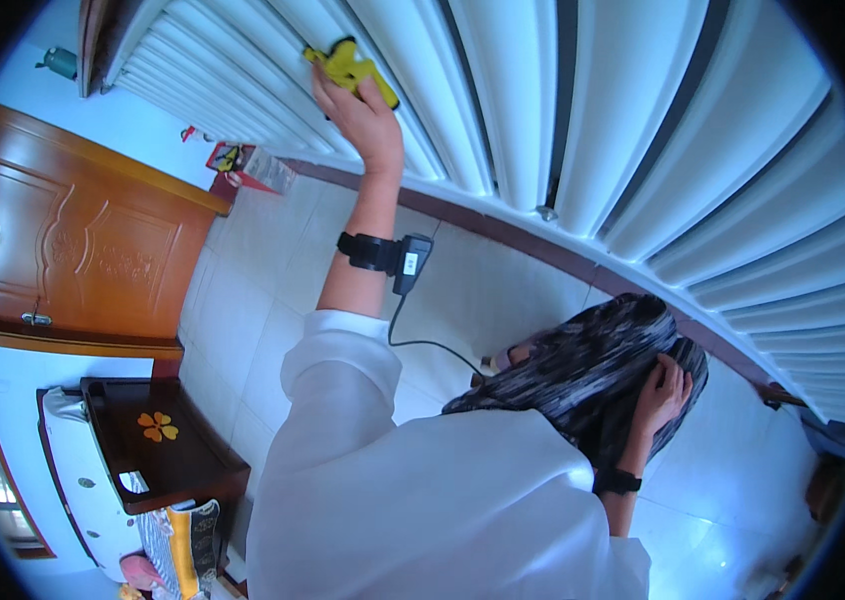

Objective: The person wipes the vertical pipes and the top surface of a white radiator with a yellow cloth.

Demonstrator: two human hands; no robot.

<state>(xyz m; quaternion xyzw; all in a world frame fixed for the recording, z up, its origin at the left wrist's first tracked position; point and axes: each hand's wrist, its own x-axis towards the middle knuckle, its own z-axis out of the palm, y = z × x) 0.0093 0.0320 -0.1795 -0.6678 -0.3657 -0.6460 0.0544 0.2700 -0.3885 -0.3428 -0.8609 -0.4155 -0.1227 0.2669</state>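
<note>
My left hand (366, 124) is raised to the upper left, gripping a yellow cloth (353, 66) with dark edging. The cloth lies against the white columns of a ribbed radiator (422, 90), which curves across the top of the view. Part of the cloth is hidden behind my fingers. Lower right, my right hand (664, 394) rests on the dark patterned fabric (595, 360) over my leg, fingers slightly bent and holding nothing.
A black device (413, 262) with a cable is strapped to my left forearm. A red-edged box (265, 171) stands on the tiled floor (265, 300) near the radiator's far end. At left are a wooden door (85, 232) and a dark wooden bed end (167, 465).
</note>
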